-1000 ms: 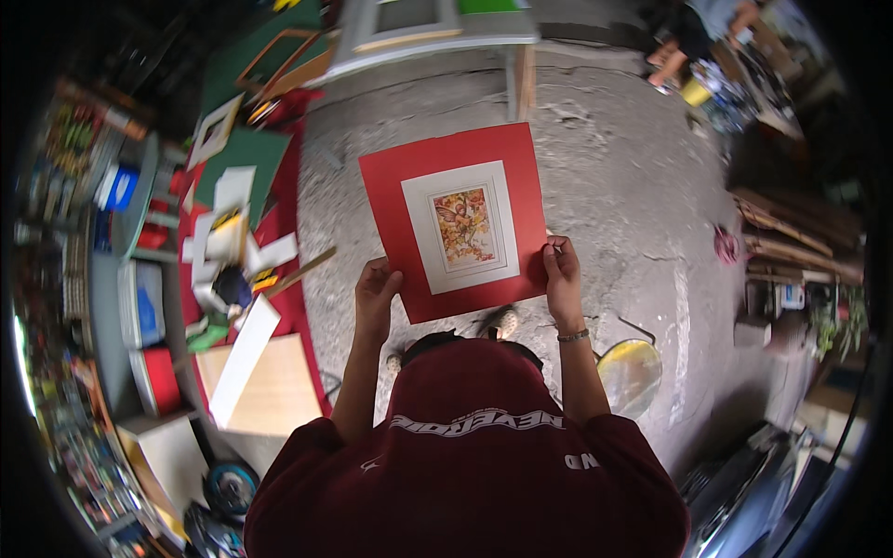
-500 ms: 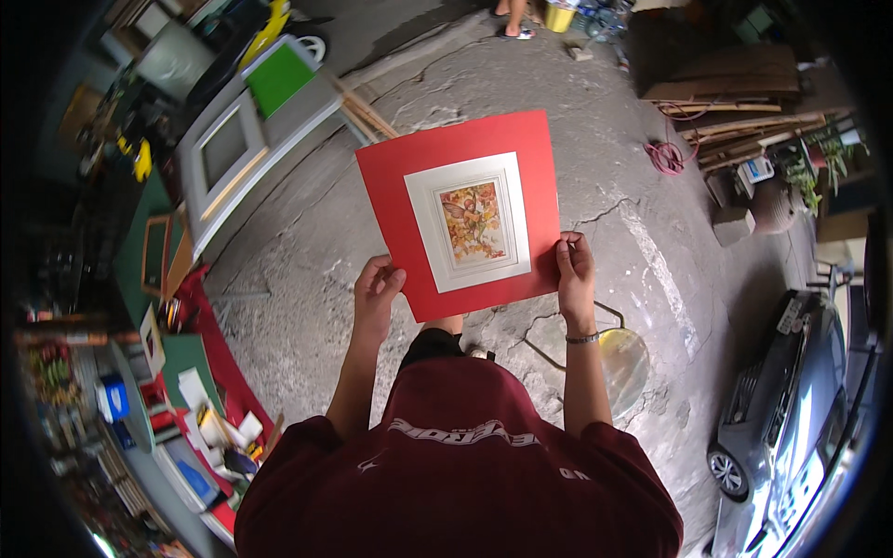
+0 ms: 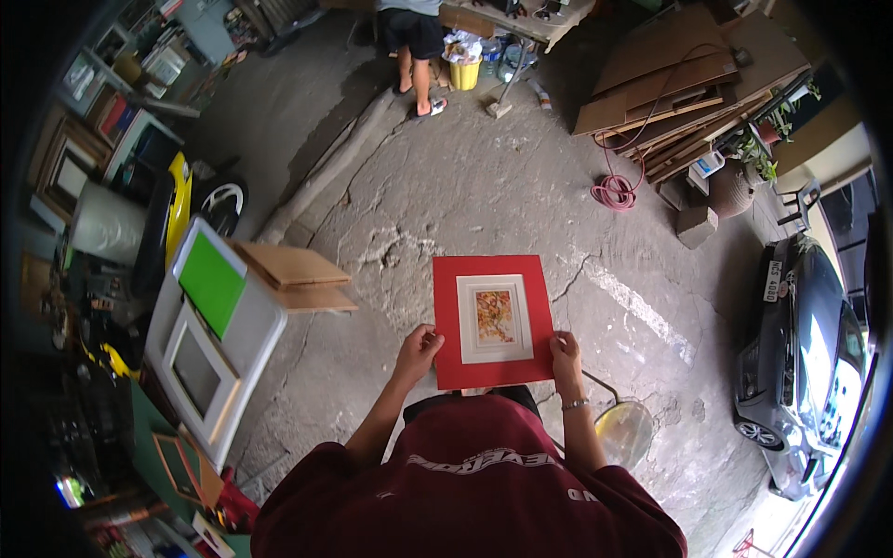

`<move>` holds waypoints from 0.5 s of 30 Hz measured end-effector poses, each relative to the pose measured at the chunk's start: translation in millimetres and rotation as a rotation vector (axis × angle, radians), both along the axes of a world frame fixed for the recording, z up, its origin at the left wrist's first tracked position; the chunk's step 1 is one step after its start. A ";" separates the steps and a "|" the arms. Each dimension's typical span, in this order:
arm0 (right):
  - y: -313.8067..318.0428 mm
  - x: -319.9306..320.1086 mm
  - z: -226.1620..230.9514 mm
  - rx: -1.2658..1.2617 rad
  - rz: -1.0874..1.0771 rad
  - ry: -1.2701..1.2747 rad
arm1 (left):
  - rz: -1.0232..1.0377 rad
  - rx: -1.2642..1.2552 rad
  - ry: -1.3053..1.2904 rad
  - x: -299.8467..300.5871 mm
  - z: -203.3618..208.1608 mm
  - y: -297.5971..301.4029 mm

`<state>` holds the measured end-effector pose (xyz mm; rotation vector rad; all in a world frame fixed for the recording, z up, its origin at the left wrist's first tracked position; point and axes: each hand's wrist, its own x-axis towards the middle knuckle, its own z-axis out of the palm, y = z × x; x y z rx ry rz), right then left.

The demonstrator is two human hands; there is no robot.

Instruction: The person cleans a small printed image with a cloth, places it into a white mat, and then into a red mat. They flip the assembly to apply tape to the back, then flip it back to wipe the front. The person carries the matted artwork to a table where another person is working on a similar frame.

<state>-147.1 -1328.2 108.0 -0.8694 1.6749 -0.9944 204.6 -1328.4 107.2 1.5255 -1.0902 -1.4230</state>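
Between my two hands is a red mat board [image 3: 448,321] with a white inner mat around a small orange and yellow picture [image 3: 496,317]. My left hand [image 3: 420,350] pinches the board's left edge near the lower corner. On the opposite edge, my right hand [image 3: 566,357] grips it with the thumb on the front face. The board is held out in front of my body, above the concrete floor, with its picture side facing up toward me. Fingers behind the board are hidden.
To the left, a white folding table [image 3: 265,349] carries a green panel [image 3: 212,281] and a white frame [image 3: 202,367]. Brown boards [image 3: 293,267] jut from it. A round-topped stool [image 3: 625,432] stands by my right forearm. A parked car [image 3: 791,363], a coiled hose [image 3: 614,193] and another person [image 3: 414,46] are farther off.
The view has tilted up, so more of the far floor and the other person shows. The red board sits lower in view, straighter and farther right, still in both hands.
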 end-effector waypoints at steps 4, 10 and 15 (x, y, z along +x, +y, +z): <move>-62.5 1.7 -6.6 0.013 -0.140 -0.122 | -0.089 -0.001 0.054 -2.6 7.8 -104.8; -228.6 9.4 -30.3 -0.003 -0.167 -0.200 | -0.051 -0.018 -0.009 -2.1 10.2 -260.4; -404.1 11.3 -27.3 -0.136 0.025 0.038 | 0.097 0.029 0.013 2.5 21.4 -372.8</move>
